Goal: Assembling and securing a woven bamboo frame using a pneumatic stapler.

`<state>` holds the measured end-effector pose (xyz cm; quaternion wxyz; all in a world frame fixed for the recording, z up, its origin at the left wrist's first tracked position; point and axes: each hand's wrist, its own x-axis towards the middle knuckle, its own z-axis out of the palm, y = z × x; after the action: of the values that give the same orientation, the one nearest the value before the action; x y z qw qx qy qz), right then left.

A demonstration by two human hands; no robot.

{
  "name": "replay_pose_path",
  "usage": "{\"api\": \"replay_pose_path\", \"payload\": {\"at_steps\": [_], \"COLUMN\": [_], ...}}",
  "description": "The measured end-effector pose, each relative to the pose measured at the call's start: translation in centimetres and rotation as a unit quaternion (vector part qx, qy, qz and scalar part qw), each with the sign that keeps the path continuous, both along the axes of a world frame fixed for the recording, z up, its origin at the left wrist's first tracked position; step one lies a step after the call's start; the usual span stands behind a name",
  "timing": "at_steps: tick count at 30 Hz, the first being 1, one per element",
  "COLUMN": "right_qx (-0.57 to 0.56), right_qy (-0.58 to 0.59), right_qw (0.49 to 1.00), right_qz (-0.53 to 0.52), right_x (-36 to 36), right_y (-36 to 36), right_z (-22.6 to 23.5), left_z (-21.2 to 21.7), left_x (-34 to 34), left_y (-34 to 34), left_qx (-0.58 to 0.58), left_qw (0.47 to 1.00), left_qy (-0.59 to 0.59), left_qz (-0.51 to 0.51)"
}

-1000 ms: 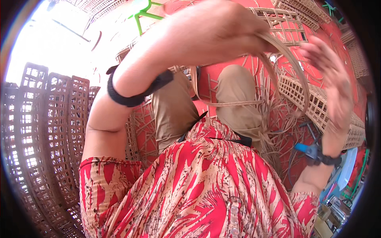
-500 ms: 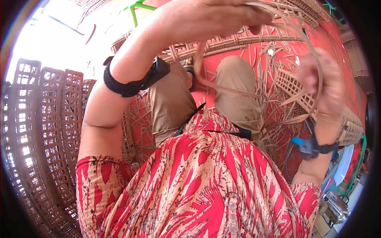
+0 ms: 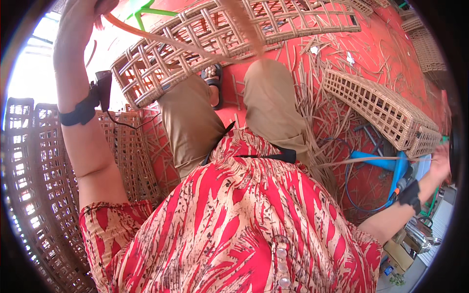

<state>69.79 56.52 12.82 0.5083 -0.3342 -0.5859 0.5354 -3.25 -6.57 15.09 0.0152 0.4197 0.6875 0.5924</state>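
At the upper left my raised left hand (image 3: 80, 22) is closed on a brown cane strip (image 3: 171, 44), its fingertips partly cut off by the picture's edge. That strip sags toward my knees and blurs as it rises over an openwork woven cane frame (image 3: 141, 80). The frame lies across in front of my knees; neither hand touches it. Out at the right rim, my blurred right hand (image 3: 439, 161) meets the end of another light cane length (image 3: 361, 160), drawn nearly straight from the bundle beside my knee. It looks closed on this length.
A long woven basket (image 3: 381, 107) lies to the right, near a blue-handled tool (image 3: 378, 160) with a cable. Loose cane strips (image 3: 315, 107) litter the red floor (image 3: 391, 53). Tall woven panels (image 3: 39, 180) stand at my left. A green stool-like leg (image 3: 139, 14) shows beyond.
My hands have spread widely apart, the left up and leftward, the right out to the right rim. The looped cane between them has opened out, and more of the woven frame shows.
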Motion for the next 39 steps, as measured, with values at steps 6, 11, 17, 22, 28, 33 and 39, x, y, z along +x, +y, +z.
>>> {"api": "replay_pose_path", "payload": {"at_steps": [6,11,17,22,28,33,39], "right_qx": [0.279,0.094,-0.044,0.033,-0.095,-0.177,-0.152], "right_qy": [-0.375,-0.05,-0.185,-0.293,-0.152,-0.052,-0.264], "right_qw": [0.883,0.902,0.829,0.862,0.888,0.943,0.924], "right_qz": [-0.043,0.42,0.526,0.411,0.423,0.276,0.232], "right_x": [-29.9,-40.8,-40.3,-35.9,-30.8,-25.6,-22.6], "right_y": [-24.5,-38.3,-40.7,-37.0,-30.9,-26.1,-25.6], "right_z": [-4.3,-2.3,-2.6,-5.2,-10.1,-15.6,-18.6], "left_z": [-1.1,1.2,-2.2,-3.3,-2.8,-2.3,-4.5], "left_x": [10.2,15.8,12.2,8.9,6.9,5.8,4.8], "left_y": [6.9,9.7,6.2,2.4,-0.1,-0.3,1.3], "left_qx": [-0.061,-0.253,-0.221,-0.209,-0.306,-0.334,-0.293], "left_qw": [0.88,0.849,0.907,0.923,0.93,0.923,0.89], "left_qy": [0.465,0.424,0.311,0.255,0.025,-0.039,0.229], "left_qz": [-0.071,-0.186,-0.179,-0.196,-0.203,-0.189,-0.263]}}
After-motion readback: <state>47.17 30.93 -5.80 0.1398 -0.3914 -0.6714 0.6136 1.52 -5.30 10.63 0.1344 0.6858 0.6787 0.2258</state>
